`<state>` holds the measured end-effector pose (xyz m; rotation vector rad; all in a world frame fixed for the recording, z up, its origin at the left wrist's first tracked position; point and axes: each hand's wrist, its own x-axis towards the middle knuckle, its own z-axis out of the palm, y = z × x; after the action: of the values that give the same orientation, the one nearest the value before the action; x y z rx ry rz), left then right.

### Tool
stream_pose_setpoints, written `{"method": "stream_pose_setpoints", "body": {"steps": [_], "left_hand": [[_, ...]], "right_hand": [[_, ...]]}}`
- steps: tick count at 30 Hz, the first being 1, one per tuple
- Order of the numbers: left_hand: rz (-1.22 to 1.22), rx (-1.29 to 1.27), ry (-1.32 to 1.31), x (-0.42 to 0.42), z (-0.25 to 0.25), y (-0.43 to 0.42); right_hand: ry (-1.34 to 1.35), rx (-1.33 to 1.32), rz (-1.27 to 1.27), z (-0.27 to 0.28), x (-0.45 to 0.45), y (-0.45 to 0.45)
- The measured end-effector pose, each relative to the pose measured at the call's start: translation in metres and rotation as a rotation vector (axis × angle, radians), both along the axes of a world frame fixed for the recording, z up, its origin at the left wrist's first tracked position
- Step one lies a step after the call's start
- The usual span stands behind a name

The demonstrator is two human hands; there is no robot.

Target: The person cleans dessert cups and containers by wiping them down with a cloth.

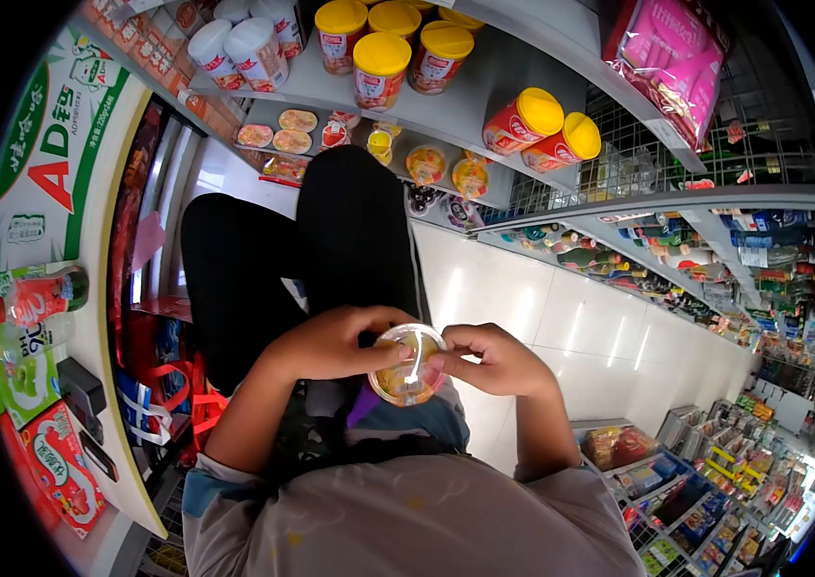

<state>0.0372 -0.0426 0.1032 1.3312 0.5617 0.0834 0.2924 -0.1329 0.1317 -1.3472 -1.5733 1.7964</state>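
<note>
Over my lap I hold a round clear plastic cup [406, 387] with a shiny lid and yellow-orange contents that look like fruit jelly. My left hand [335, 341] grips it from the left, the thumb lying across the lid. From the right, my right hand [496, 360] has its thumb and bent fingers closed at the cup's rim. Its underside and some of my fingertips are hidden. Similar round cups [425, 165] stand on the low shelf beyond my knees [355, 197].
Yellow-lidded tubs [381, 72] and white canisters [256, 56] stand on the shelf [302, 91] ahead. Wire racks of bottles line the right side. At left is a counter [129, 404] with a bottle [42, 293] and a phone [98, 455]. Red bags [206, 399] hang below.
</note>
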Motion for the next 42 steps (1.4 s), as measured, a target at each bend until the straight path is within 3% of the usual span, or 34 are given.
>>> {"method": "stream_pose_setpoints", "body": {"steps": [2,4,6,11,15,20,27,42], "left_hand": [[0.091,-0.041,0.051,0.004,0.002,0.003],[0.195,-0.076,0.158,0.007,-0.004,0.004],[0.289,-0.107,0.108,0.005,-0.019,0.001],[0.438,-0.312,-0.049,-0.01,-0.042,-0.005],[0.458,-0.291,-0.072,-0.014,-0.049,-0.008],[0.456,-0.282,-0.098,-0.015,-0.053,-0.012],[0.449,-0.288,-0.131,-0.015,-0.058,-0.009],[0.428,-0.345,-0.192,-0.014,-0.067,-0.005]], "right_hand": [[0.2,-0.155,-0.232,-0.03,0.001,-0.006],[0.216,-0.174,-0.263,-0.045,0.007,-0.002],[0.283,-0.204,-0.32,-0.041,0.013,0.014],[0.067,-0.098,-0.676,-0.106,0.037,0.072],[-0.082,-0.047,-0.665,-0.187,0.07,0.142],[-0.09,-0.076,-0.799,-0.24,0.08,0.233],[-0.187,-0.144,-0.727,-0.253,0.08,0.302],[-0.103,-0.254,-0.724,-0.277,0.101,0.308]]}}
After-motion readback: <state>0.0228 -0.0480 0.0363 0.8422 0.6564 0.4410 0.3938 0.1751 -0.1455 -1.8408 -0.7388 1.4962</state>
